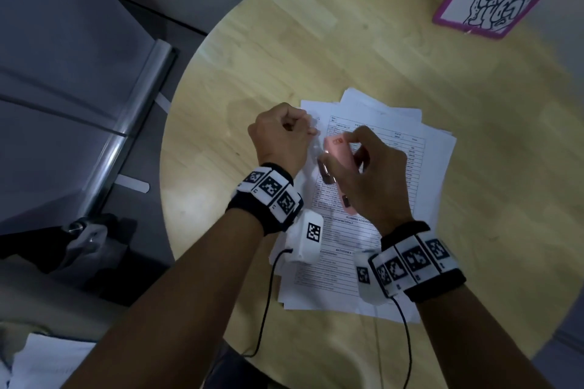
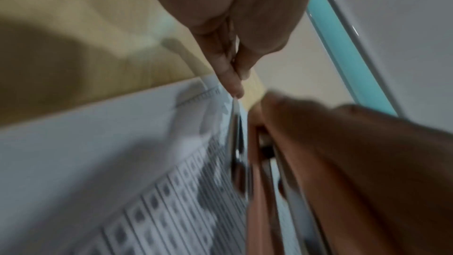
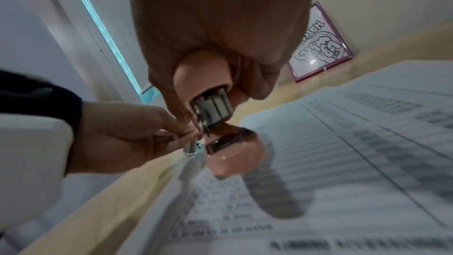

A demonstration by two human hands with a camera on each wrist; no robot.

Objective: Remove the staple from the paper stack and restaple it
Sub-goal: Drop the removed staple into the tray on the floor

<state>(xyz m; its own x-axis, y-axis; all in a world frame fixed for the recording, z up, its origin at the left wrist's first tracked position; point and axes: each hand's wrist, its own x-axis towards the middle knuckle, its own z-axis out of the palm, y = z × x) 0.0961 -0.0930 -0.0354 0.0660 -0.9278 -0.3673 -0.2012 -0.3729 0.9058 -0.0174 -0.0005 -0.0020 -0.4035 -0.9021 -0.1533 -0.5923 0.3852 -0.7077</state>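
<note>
Paper stack lies fanned on the tabletop. Right hand grips the pink stapler, mouth agape; left hand pinches something small at its metal tip, perhaps a staple. Best pull steadily, then square the sheets before restapling.

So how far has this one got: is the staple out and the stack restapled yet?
Nothing looks finished. The paper stack lies fanned and loose on the round table. In hand: the right hand grips the pink stapler, its mouth open above the sheets, while the left hand pinches something small and shiny at that mouth; blur hides what it is. Left: squaring the sheets and stapling them.
</note>
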